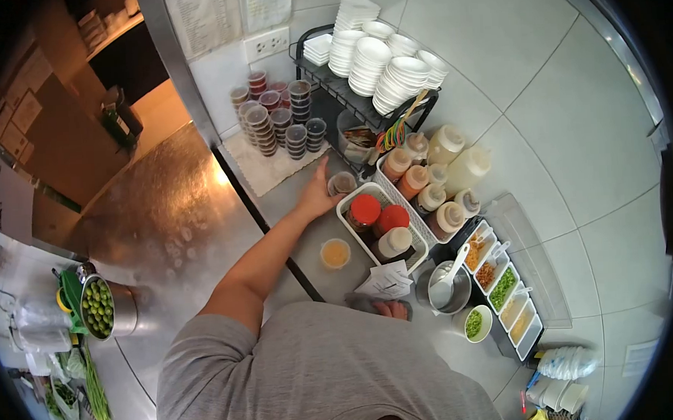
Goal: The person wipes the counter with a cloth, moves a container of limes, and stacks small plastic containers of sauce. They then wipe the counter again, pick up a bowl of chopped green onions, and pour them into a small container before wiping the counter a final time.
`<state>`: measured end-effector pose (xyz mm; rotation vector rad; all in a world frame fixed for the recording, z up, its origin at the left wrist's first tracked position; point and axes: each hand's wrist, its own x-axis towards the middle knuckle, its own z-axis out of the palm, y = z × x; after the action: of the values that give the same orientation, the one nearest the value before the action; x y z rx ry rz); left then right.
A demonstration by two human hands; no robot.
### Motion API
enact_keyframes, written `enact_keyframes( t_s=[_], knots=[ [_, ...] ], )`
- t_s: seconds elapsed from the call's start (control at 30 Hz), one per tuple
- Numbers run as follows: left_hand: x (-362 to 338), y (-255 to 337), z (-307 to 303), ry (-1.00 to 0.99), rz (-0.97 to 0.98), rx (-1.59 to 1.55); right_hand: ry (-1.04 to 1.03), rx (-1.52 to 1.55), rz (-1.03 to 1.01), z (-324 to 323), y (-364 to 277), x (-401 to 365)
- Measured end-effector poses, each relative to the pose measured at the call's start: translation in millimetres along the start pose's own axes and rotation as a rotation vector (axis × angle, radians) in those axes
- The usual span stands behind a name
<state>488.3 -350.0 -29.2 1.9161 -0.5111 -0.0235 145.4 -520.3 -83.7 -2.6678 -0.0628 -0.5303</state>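
Observation:
My left hand (318,194) reaches out over the counter, its fingers stretched and the thumb apart. Between the thumb and fingers stands a small clear cup (342,183), right at the edge of the hand. My right hand (392,310) is close to my body with its fingers curled on a dark grey cloth (361,303); my shirt hides the rest of it. White paper slips (385,281) lie just beyond that cloth. A small cup of yellowish sauce (335,253) sits on the counter between my two hands.
Stacked lidded sauce cups (261,131) stand beyond my left hand. A white basket (421,260) holds red-lidded jars, with squeeze bottles (413,183) behind. White dishes (370,62) fill a black rack. Topping trays (503,290), a metal pot (455,299) and a green-onion cup (474,324) are at right.

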Motion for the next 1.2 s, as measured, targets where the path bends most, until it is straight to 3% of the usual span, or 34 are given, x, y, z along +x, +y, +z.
enact_keyframes(
  t_s=[0.1, 0.2, 0.3, 0.4, 0.6, 0.8, 0.9, 1.2],
  knots=[
    [-4, -2, -4, -0.103, -0.014, -0.289, -0.038, -0.012, 0.004, 4, 8, -6],
    [-1, -13, -15, 0.016, 0.010, -0.269, -0.033, -0.005, -0.005, -6, 0, 2],
    [22, -34, -26, 0.578, -0.065, 0.126, 0.007, 0.019, -0.006, -5, -4, 5],
    [48, -41, -38, 0.759, -0.079, 0.247, -0.014, 0.002, -0.013, 0, 2, -1],
    [66, -32, -44, 0.554, -0.280, 0.250, -0.015, -0.015, -0.057, -3, 5, 1],
    [52, -34, -46, 0.550, -0.212, 0.238, 0.015, -0.003, -0.040, -5, -2, 2],
    [20, -9, -55, 0.419, -0.238, 0.177, 0.014, -0.017, -0.064, 0, 4, 1],
    [-103, 22, -47, -0.139, -0.027, 0.243, 0.030, -0.013, 0.008, -12, -15, 13]
  ],
)
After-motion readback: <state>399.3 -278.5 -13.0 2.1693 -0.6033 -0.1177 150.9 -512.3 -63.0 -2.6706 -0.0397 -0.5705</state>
